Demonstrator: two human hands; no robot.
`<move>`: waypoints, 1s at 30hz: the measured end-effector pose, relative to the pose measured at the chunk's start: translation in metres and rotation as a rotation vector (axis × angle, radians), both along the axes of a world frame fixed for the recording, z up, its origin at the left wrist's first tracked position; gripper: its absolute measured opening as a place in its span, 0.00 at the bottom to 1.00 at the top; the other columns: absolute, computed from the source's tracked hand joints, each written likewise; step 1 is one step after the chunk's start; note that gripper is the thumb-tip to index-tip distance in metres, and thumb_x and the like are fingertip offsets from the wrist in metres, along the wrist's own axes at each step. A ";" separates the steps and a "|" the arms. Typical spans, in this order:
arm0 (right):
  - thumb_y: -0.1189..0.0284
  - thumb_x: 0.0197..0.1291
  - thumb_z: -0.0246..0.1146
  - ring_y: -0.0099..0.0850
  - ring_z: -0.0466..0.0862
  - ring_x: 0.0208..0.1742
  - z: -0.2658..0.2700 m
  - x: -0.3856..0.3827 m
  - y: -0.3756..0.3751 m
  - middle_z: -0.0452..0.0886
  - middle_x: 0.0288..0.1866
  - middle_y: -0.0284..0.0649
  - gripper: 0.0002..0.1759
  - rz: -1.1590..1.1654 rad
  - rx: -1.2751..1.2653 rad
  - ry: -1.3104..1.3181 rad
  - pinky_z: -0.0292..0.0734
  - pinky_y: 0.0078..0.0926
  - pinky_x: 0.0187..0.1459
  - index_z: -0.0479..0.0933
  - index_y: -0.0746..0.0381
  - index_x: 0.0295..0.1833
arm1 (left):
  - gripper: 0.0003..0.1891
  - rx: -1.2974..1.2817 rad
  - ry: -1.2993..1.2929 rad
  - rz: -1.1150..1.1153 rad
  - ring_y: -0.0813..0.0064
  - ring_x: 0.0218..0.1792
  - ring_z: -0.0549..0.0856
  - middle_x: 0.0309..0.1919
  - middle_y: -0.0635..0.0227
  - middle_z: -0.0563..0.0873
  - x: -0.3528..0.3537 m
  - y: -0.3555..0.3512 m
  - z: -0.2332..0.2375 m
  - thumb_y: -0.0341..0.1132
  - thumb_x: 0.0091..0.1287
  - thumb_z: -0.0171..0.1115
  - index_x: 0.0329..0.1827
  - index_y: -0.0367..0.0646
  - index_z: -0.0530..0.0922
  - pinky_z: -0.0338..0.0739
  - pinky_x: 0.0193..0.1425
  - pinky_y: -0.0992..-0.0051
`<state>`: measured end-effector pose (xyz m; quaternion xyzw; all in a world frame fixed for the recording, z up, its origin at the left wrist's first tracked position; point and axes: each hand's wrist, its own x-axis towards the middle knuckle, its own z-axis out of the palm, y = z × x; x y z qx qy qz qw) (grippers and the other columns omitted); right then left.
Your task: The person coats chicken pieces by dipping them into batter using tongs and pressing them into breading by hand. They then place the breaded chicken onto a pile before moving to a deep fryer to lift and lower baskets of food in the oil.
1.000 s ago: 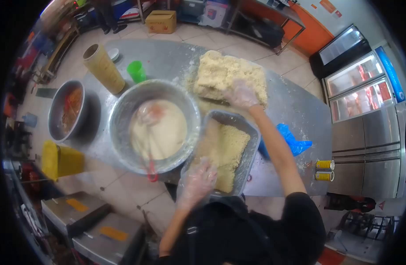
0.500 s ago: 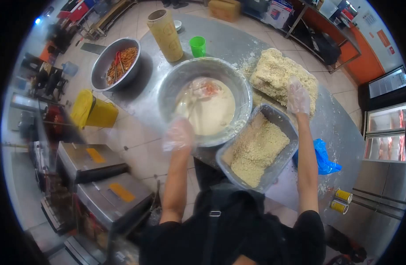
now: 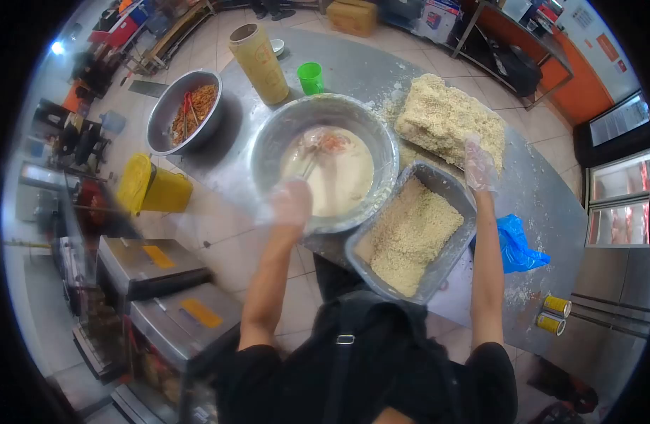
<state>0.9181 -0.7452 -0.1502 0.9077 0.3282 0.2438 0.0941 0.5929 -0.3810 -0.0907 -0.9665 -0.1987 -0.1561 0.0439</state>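
Note:
My left hand (image 3: pixel 290 201), in a clear plastic glove and blurred, is closed at the near-left rim of a large metal bowl (image 3: pixel 265 138). Out of it runs a thin metal utensil (image 3: pixel 309 167), its far end in pale batter (image 3: pixel 350 177) beside a reddish piece (image 3: pixel 333 144). My right hand (image 3: pixel 480 166), gloved too, lies with fingers stretched out against the near side of a heap of pale crumbs (image 3: pixel 448 113); it appears to hold nothing. A grey tub (image 3: pixel 468 205) containing loose crumbs (image 3: pixel 417 237) stands between my arms.
Left of the batter bowl is a smaller bowl (image 3: pixel 155 131) of orange-brown food with red-handled tongs. A cardboard-coloured roll (image 3: pixel 260 67) and a green cup (image 3: pixel 310 78) stand behind. A blue plastic bag (image 3: pixel 517 247) and yellow cans (image 3: pixel 553 314) lie right. A yellow bin (image 3: pixel 162 185) is on the floor.
The view has shifted slightly. My left hand has risen a little along the bowl's rim, the utensil still in the batter. My right hand has slid toward the near edge of the crumb heap.

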 end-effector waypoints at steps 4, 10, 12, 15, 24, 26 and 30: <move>0.56 0.75 0.41 0.44 0.80 0.50 -0.014 0.006 -0.005 0.79 0.57 0.48 0.26 -0.114 0.596 0.609 0.73 0.44 0.54 0.72 0.61 0.64 | 0.10 -0.185 0.292 -0.014 0.54 0.35 0.87 0.30 0.54 0.86 -0.018 0.014 0.018 0.34 0.65 0.54 0.33 0.41 0.83 0.80 0.37 0.56; 0.44 0.73 0.36 0.49 0.78 0.57 -0.008 -0.010 0.011 0.78 0.58 0.53 0.35 -0.243 0.673 0.691 0.68 0.45 0.62 0.74 0.61 0.62 | 0.14 -0.532 0.719 -0.048 0.49 0.41 0.85 0.38 0.49 0.86 -0.039 -0.008 0.074 0.40 0.65 0.56 0.43 0.38 0.81 0.78 0.49 0.54; 0.43 0.73 0.36 0.49 0.78 0.57 0.018 -0.027 0.015 0.78 0.58 0.54 0.37 -0.271 0.613 0.701 0.68 0.45 0.62 0.75 0.61 0.61 | 0.16 -0.623 0.676 -0.003 0.47 0.42 0.85 0.38 0.47 0.85 -0.045 -0.008 0.083 0.42 0.66 0.57 0.47 0.37 0.79 0.77 0.48 0.53; 0.41 0.72 0.35 0.49 0.78 0.58 0.061 -0.052 0.023 0.79 0.58 0.54 0.39 -0.294 0.499 0.681 0.68 0.46 0.61 0.76 0.61 0.60 | 0.17 -0.608 0.711 0.202 0.47 0.43 0.84 0.39 0.48 0.85 -0.046 -0.001 0.086 0.43 0.67 0.57 0.48 0.38 0.79 0.76 0.50 0.52; 0.45 0.71 0.45 0.38 0.77 0.62 0.062 -0.058 0.023 0.76 0.64 0.48 0.36 -0.214 0.871 1.042 0.73 0.38 0.59 0.69 0.65 0.67 | 0.17 -0.397 0.723 0.163 0.52 0.46 0.86 0.41 0.49 0.86 -0.024 -0.040 0.112 0.44 0.68 0.57 0.48 0.38 0.79 0.80 0.46 0.54; 0.49 0.72 0.51 0.33 0.77 0.63 0.044 -0.054 0.022 0.74 0.67 0.44 0.36 -0.139 1.044 1.191 0.76 0.33 0.58 0.64 0.68 0.71 | 0.16 -0.320 0.607 0.101 0.53 0.45 0.86 0.40 0.49 0.86 -0.022 -0.042 0.079 0.43 0.68 0.56 0.47 0.38 0.79 0.80 0.45 0.55; 0.49 0.71 0.53 0.33 0.76 0.64 0.039 -0.055 0.025 0.76 0.66 0.45 0.37 -0.205 0.885 1.133 0.76 0.34 0.59 0.64 0.70 0.71 | 0.12 -0.293 0.542 -0.003 0.54 0.38 0.87 0.34 0.53 0.86 -0.013 -0.014 0.051 0.34 0.62 0.56 0.43 0.37 0.81 0.81 0.42 0.59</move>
